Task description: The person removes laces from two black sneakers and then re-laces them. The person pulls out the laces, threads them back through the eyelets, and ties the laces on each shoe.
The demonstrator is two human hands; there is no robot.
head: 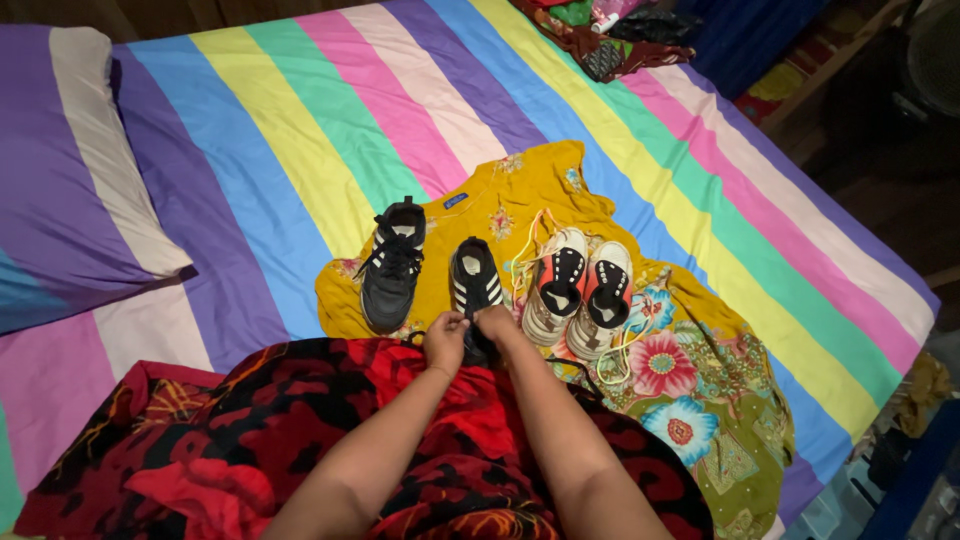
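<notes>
A bed (300, 120) carries everything, covered by a sheet in broad stripes of purple, blue, yellow, green and pink. A striped pillow (70, 170) lies at its left end. A mustard-yellow flowered cloth (520, 190) is spread flat across the middle. A heap of dark patterned clothes (610, 45) sits at the far edge. A red and black cloth (230, 430) lies along the near edge.

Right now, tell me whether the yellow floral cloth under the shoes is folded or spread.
Spread: the yellow floral cloth lies flat across the striped bedsheet, shoes on top.
</notes>
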